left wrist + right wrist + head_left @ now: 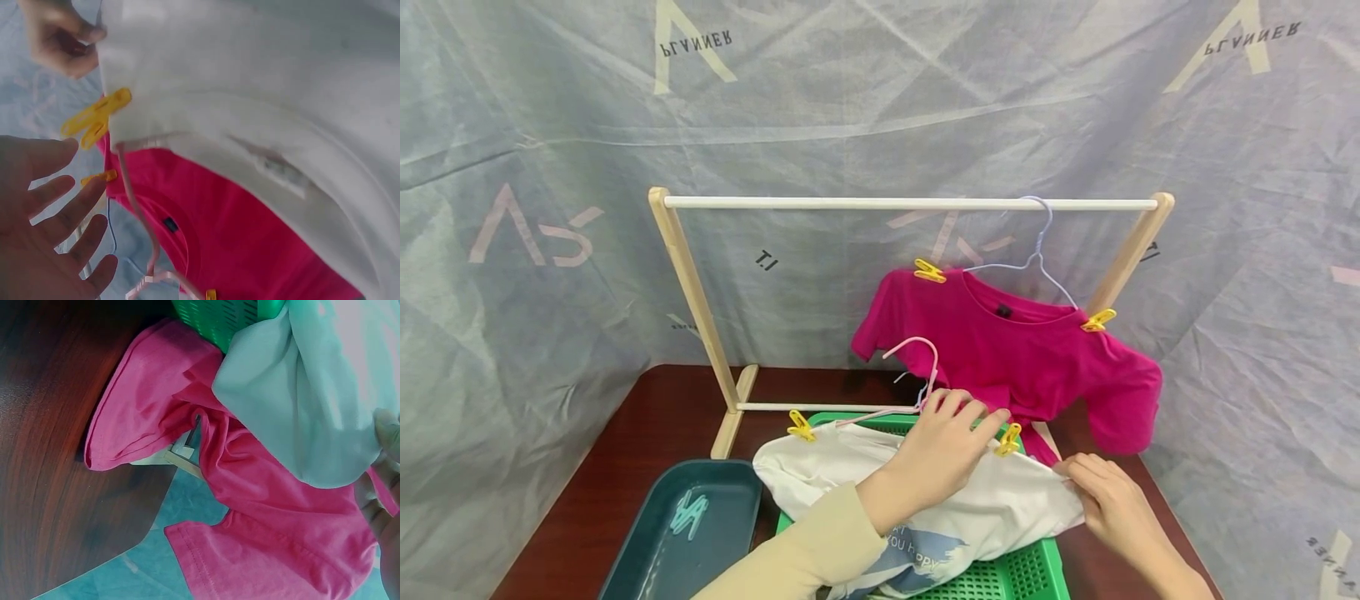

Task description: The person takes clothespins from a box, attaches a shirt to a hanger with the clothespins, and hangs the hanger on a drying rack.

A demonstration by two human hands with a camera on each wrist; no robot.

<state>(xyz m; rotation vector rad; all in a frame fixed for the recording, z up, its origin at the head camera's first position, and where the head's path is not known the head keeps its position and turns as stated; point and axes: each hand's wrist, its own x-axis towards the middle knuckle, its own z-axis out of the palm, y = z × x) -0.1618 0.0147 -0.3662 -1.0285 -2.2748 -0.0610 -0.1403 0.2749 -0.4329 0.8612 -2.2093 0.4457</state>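
Note:
A white T-shirt (pixel 1007 508) with a blue print hangs on a pink hanger (pixel 134 200) over the green basket. Yellow clothespins clip it at both shoulders, one on the left (pixel 801 426) and one on the right (pixel 1009 439). My left hand (pixel 943 450) is over the collar side; the left wrist view shows its fingers spread, the thumb close to the right clothespin (pixel 97 117). With my right hand (pixel 1108 504) I pinch the edge of the white sleeve. Behind it, a magenta T-shirt (pixel 1037 358) hangs on a pale blue hanger (pixel 1042 237).
A wooden rack with a white top rail (pixel 850 202) stands at the back. The green basket (pixel 1052 575) sits beneath the white shirt. To the left is a dark teal tray (pixel 715 517) with small turquoise pieces (pixel 688 512) inside. The dark wooden table (pixel 580 517) ends at a grey curtain.

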